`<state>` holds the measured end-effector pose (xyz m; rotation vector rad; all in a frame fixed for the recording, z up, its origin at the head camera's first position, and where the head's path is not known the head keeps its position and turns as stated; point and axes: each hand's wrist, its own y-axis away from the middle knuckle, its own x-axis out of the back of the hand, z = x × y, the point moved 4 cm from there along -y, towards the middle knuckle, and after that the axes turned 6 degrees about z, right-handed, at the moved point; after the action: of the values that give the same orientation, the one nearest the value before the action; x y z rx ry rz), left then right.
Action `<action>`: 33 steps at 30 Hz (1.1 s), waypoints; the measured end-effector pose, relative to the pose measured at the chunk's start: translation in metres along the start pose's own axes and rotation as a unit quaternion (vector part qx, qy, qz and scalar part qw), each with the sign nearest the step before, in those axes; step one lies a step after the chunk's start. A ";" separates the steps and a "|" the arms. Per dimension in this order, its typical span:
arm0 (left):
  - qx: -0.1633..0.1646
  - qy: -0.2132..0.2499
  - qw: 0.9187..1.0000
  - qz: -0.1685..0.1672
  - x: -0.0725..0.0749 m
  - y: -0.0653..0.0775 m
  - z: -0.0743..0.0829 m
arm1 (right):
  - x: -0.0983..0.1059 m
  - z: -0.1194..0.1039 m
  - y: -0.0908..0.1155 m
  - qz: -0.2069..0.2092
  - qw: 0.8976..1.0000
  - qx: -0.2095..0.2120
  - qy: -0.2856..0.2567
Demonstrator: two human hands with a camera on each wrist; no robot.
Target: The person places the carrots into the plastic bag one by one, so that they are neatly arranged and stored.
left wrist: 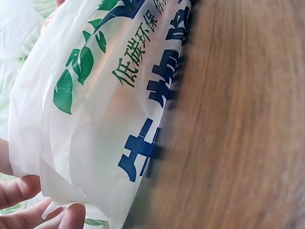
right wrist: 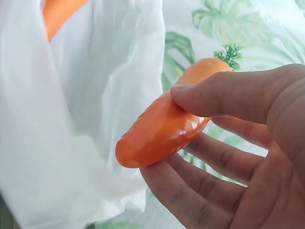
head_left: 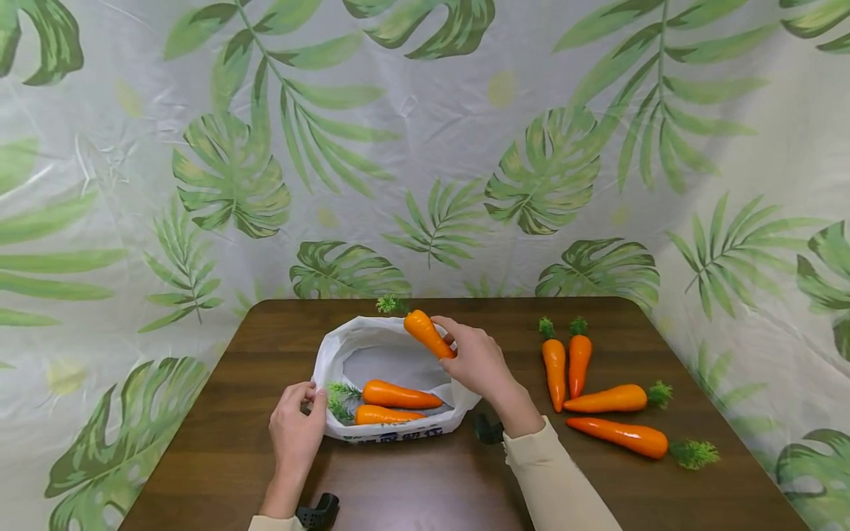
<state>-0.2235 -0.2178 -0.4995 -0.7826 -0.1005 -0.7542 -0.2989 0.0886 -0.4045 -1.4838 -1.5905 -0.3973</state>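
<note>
A white plastic bag [head_left: 330, 346] lies wide-mouthed on the table, its side printed with green leaves and blue characters in the left wrist view. Two orange carrots [head_left: 401, 395] with green tops rest inside it. My left hand [head_left: 296, 424] pinches the bag's left rim; in the left wrist view the fingers [left wrist: 21, 188] curl at the plastic. Over the bag's far right side, my right hand [head_left: 479, 360] grips another carrot [head_left: 425, 330] between thumb and fingers. That carrot [right wrist: 162, 129] tilts with its leafy top pointing away, up and to the left in the head view.
Several more carrots [head_left: 614, 399] lie on the right part of the brown wooden table [head_left: 425, 483], some with tips close together. Behind the table hangs a leaf-patterned sheet [head_left: 438, 147]. Dark wrist mounts [head_left: 320, 510] show by the hands.
</note>
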 end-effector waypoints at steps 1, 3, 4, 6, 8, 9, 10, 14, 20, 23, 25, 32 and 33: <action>0.001 0.000 1.000 0.000 0.000 0.000 0.000 | -0.002 -0.003 -0.001 -0.004 1.000 0.008 0.004; 0.003 0.002 1.000 0.000 -0.001 0.000 0.000 | -0.007 -0.008 -0.002 -0.013 1.000 0.021 0.007; 0.003 0.002 1.000 0.001 -0.001 0.000 -0.001 | -0.010 -0.011 -0.003 -0.018 0.999 0.028 0.009; 0.005 0.003 1.000 0.001 -0.001 0.000 -0.001 | -0.014 -0.015 -0.005 -0.026 0.999 0.043 0.011; 0.006 0.003 1.000 0.001 -0.002 0.000 -0.001 | -0.019 -0.018 -0.007 -0.034 0.998 0.059 0.018; 0.006 0.003 1.000 0.001 -0.002 0.000 -0.001 | -0.022 -0.019 -0.007 -0.036 0.997 0.068 0.023; 0.006 0.005 1.000 0.001 -0.002 0.000 -0.001 | -0.025 -0.019 -0.008 -0.040 0.996 0.076 0.030; 0.002 0.004 1.000 0.003 -0.002 0.003 -0.002 | -0.039 -0.018 -0.009 -0.055 0.992 0.101 0.051; 0.001 0.000 1.000 0.008 -0.002 0.004 -0.003 | -0.054 -0.015 -0.011 -0.072 0.989 0.117 0.060; -0.003 0.000 1.000 0.013 -0.001 0.002 -0.001 | -0.059 -0.015 -0.013 -0.089 0.987 0.116 0.061; -0.008 0.001 1.000 0.017 -0.001 0.001 0.000 | -0.063 -0.015 -0.015 -0.100 0.986 0.115 0.069; -0.012 0.004 1.000 0.018 0.000 0.000 0.000 | -0.072 -0.017 -0.018 -0.122 0.978 0.127 0.111; -0.011 0.004 1.000 0.017 0.001 0.000 0.000 | -0.073 -0.017 -0.019 -0.123 0.977 0.129 0.119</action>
<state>-0.2233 -0.2180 -0.4989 -0.8001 -0.0714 -0.7278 -0.3184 0.0260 -0.4450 -1.0077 -1.5698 -0.4694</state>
